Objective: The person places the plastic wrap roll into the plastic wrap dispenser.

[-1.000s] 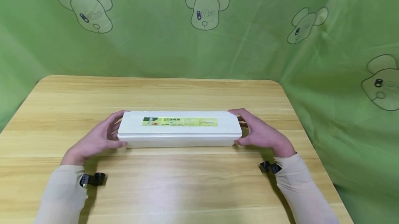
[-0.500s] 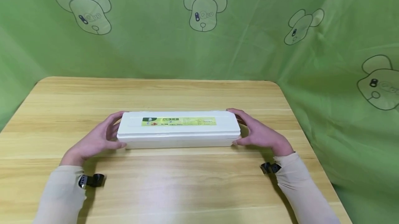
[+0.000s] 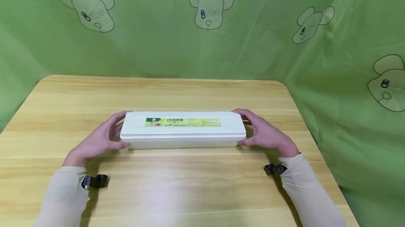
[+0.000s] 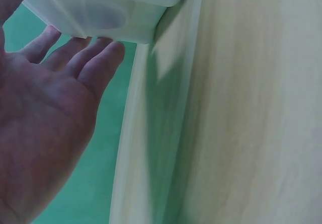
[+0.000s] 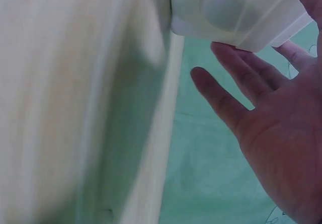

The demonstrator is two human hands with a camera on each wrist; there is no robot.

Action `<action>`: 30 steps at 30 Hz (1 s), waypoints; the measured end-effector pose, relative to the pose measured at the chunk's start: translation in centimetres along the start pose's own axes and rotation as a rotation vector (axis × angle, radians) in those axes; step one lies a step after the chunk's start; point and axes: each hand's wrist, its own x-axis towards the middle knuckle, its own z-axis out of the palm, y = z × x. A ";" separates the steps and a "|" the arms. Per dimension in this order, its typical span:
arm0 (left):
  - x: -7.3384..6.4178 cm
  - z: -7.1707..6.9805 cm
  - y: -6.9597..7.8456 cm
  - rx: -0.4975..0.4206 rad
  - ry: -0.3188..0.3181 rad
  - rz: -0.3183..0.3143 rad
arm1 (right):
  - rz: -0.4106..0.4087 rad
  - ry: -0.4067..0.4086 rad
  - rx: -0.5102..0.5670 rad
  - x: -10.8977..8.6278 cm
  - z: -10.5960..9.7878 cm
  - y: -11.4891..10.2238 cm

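Note:
A long white cling film box (image 3: 183,142) with a yellow-green label (image 3: 183,122) on its lid lies across the wooden table, its lid down. My left hand (image 3: 100,138) holds its left end, thumb at the front and fingers at the back. At the opposite end, my right hand (image 3: 265,133) grips it the same way. The left wrist view has the box's end face (image 4: 105,17) above the fingertips, with a gap between palm and box. In the right wrist view, some fingers touch the box's end (image 5: 221,10) while one finger (image 5: 214,90) stands off it.
The wooden table (image 3: 177,185) extends around the box on every side. Green cloth (image 3: 152,51) with bear-head drawings hangs behind and to the right. Small black wrist cameras (image 3: 98,181) sit at both sleeve cuffs.

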 end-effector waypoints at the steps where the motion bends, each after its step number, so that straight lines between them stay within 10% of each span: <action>1: 0.0 0.0 0.0 -0.001 -0.001 0.004 | -0.001 0.004 0.001 0.0 0.0 0.2; 30: 0.2 -0.3 -0.1 0.027 -0.022 0.034 | 0.032 -0.050 0.112 -0.1 -0.2 0.2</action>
